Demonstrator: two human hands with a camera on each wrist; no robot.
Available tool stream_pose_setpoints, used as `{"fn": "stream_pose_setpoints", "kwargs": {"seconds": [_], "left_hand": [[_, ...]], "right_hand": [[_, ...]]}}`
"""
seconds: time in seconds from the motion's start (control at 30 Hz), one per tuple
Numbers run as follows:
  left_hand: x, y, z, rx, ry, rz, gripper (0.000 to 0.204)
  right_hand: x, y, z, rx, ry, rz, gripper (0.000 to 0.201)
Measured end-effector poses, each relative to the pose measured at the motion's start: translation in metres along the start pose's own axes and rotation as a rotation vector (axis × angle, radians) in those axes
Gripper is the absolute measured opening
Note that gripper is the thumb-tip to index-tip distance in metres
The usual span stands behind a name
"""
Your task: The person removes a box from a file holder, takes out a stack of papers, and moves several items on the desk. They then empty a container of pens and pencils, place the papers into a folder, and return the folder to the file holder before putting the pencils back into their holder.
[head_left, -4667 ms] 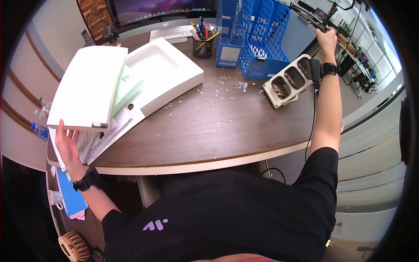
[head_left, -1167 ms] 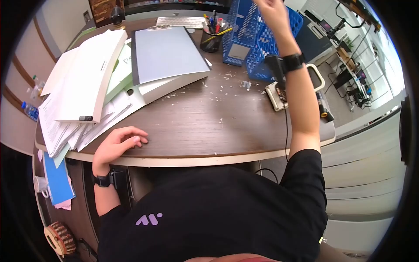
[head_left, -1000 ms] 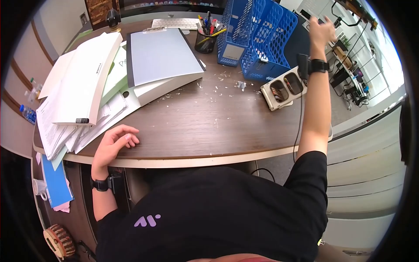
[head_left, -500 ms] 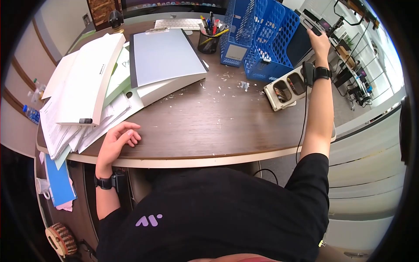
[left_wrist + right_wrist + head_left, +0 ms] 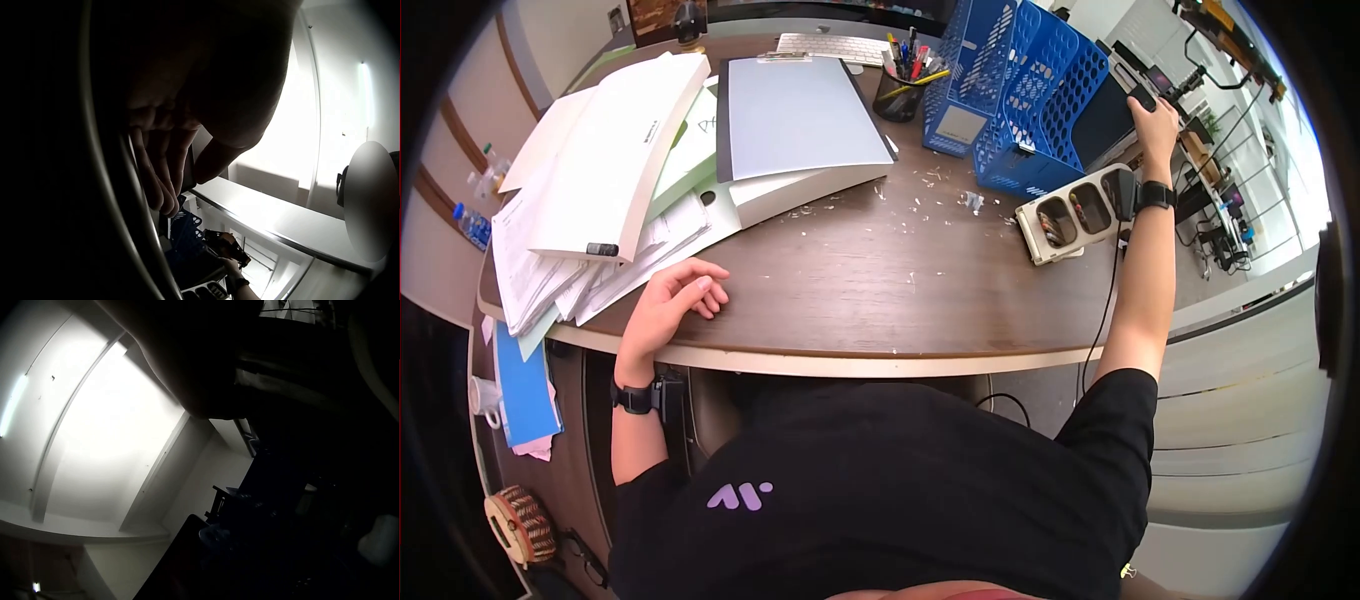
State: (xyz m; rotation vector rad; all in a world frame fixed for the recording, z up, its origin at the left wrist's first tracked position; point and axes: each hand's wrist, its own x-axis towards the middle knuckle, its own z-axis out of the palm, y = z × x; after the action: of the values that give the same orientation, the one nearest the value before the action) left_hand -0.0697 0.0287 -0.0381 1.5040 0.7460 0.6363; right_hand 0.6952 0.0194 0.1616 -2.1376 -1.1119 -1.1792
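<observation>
My right hand is at the top corner of a dark flat board, its thumb on the near side. The board stands upright at the right side of the blue file holder. On the desk, near its front left edge, my left hand rests with loosely bent fingers, holding nothing. In the left wrist view this left hand is dark, fingers hanging. A clipboard with a grey sheet lies on a white box beside a thick white book. The right wrist view is mostly dark.
A mesh pen cup stands left of the file holder. The grey compartment organizer sits below my right forearm, a black cable hanging from the wrist camera. Paper scraps litter the desk. Loose papers stick out at the left.
Since the oldest frame, the clipboard has come to lie on the white box and my left hand has left the book. My right hand moved rightward from over the file holder to the board's corner.
</observation>
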Motion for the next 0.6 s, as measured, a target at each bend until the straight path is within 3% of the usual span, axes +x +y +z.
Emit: {"fn": "stream_pose_setpoints", "kwargs": {"seconds": [0.1, 0.2, 0.23, 0.33, 0.47, 0.6], "left_hand": [[0.0, -0.002, -0.001, -0.001, 0.006, 0.004, 0.026], [0.0, -0.001, 0.0, -0.003, 0.017, 0.005, 0.026], [0.0, 0.0, 0.0, 0.001, 0.016, 0.005, 0.026], [0.0, 0.0, 0.0, 0.007, 0.009, 0.006, 0.026], [-0.001, 0.003, 0.001, 0.011, 0.013, -0.001, 0.026], [0.0, 0.005, 0.001, 0.009, 0.015, -0.02, 0.026]], "right_hand": [[-0.019, -0.032, -0.035, 0.19, 0.097, 0.029, 0.06], [-0.023, -0.037, -0.033, 0.413, 0.058, 0.33, 0.063], [-0.019, -0.027, -0.021, 0.357, 0.062, 0.251, 0.059], [-0.014, -0.018, -0.02, 0.311, -0.278, 0.296, 0.057], [0.008, 0.013, -0.004, 0.251, -0.057, 0.23, 0.063], [0.043, 0.017, -0.054, 0.145, 0.241, 0.198, 0.063]]}}
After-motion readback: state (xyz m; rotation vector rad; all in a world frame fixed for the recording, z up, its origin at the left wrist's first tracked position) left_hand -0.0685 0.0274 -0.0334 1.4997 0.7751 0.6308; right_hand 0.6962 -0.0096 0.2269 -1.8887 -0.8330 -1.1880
